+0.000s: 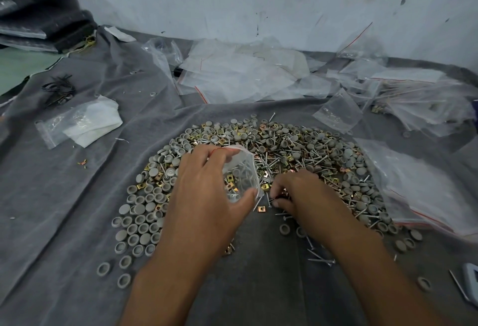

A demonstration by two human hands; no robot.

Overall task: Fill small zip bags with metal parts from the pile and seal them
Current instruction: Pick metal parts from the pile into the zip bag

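Note:
A wide pile of parts (284, 150) lies on the grey cloth: grey round caps, silver nails and small brass square clips. My left hand (204, 191) holds a small clear zip bag (241, 170) with a red seal line, its mouth held apart just above the pile; nails and clips show inside it. My right hand (300, 192) rests on the pile right beside the bag, fingertips pinched on small metal parts, seemingly a nail and a clip.
Empty clear zip bags (240, 72) are heaped at the back by the wall, more at the right (424, 186). A bag with white paper (77, 126) lies at the left, black bands (58, 90) behind it. Grey cloth (64, 209) covers the surface.

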